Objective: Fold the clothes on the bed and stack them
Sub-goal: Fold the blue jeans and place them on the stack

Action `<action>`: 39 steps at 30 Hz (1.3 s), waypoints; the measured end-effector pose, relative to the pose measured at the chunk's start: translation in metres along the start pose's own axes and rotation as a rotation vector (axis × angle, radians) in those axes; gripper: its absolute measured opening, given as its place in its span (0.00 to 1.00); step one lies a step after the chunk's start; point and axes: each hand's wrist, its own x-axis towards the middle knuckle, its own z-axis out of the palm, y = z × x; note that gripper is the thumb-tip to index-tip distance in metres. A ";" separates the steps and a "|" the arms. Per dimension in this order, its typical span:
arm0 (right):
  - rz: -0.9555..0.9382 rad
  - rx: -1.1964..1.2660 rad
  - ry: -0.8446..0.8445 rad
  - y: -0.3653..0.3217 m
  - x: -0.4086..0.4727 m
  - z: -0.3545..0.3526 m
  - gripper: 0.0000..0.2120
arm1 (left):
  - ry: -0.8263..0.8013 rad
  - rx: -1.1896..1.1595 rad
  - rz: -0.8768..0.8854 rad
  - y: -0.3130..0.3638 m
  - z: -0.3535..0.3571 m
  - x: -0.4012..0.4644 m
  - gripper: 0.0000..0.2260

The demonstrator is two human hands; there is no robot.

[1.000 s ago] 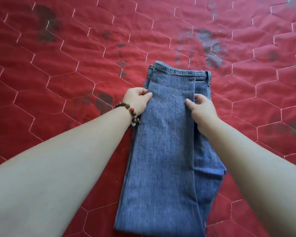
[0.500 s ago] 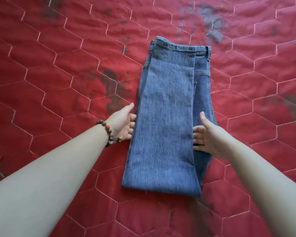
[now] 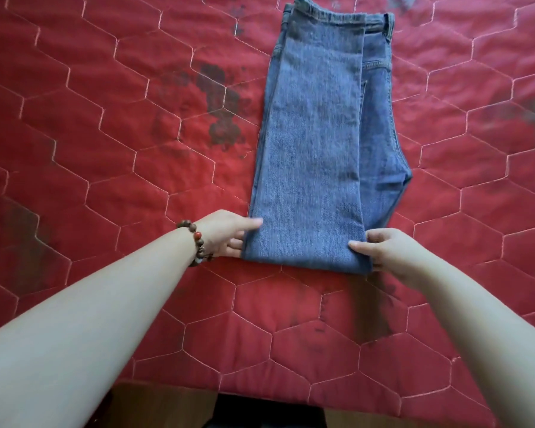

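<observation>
A pair of blue jeans (image 3: 315, 143) lies folded lengthwise on the red quilted bed cover (image 3: 105, 149), waistband at the far end, folded edge nearest me. My left hand (image 3: 229, 234), with a bead bracelet on the wrist, grips the near left corner of the jeans, thumb on top and fingers tucked under the fabric. My right hand (image 3: 386, 251) grips the near right corner the same way, thumb on the denim and fingers beneath.
The bed's near edge runs across the bottom of the view, with a brown wooden floor (image 3: 167, 406) below it. Dark faded patches (image 3: 220, 106) mark the cover left of the jeans. No other clothes are in view.
Both hands have slid down along the sides of the jeans from near the waistband to the near folded edge and taken hold of its corners. The view has tilted toward the bed's edge.
</observation>
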 end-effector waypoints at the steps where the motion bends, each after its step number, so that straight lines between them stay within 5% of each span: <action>1: -0.026 -0.090 0.078 0.002 0.000 0.005 0.14 | 0.036 0.068 0.057 -0.004 0.003 -0.001 0.08; 4: -0.080 -0.473 0.339 0.004 -0.002 0.022 0.16 | 0.287 0.383 0.224 -0.009 0.016 -0.006 0.09; 7: -0.110 -0.594 0.714 -0.001 -0.012 0.046 0.12 | 0.764 0.704 0.437 -0.009 0.035 -0.017 0.08; 9: -0.354 -0.662 0.916 -0.005 -0.011 0.064 0.18 | 0.918 0.820 0.727 -0.010 0.049 -0.021 0.10; 12: -0.683 -0.805 0.799 -0.012 0.005 0.094 0.26 | 0.735 1.092 0.969 -0.009 0.076 -0.007 0.19; 14: -0.719 -0.926 0.630 -0.010 0.019 0.109 0.27 | 0.579 1.344 0.867 -0.012 0.086 0.011 0.25; 17: -0.684 -1.108 0.583 0.004 0.038 0.102 0.28 | 0.595 1.569 0.815 -0.022 0.072 0.031 0.27; 26: -0.358 -1.114 0.733 0.017 0.035 0.039 0.34 | 0.698 1.511 0.686 -0.018 0.059 0.023 0.36; 34: -0.807 -1.123 0.600 -0.039 0.061 0.039 0.26 | 0.776 1.467 0.803 0.062 0.073 0.054 0.30; 39: -0.804 -1.019 0.618 -0.095 0.101 0.028 0.25 | 0.871 1.502 0.821 0.135 0.067 0.085 0.29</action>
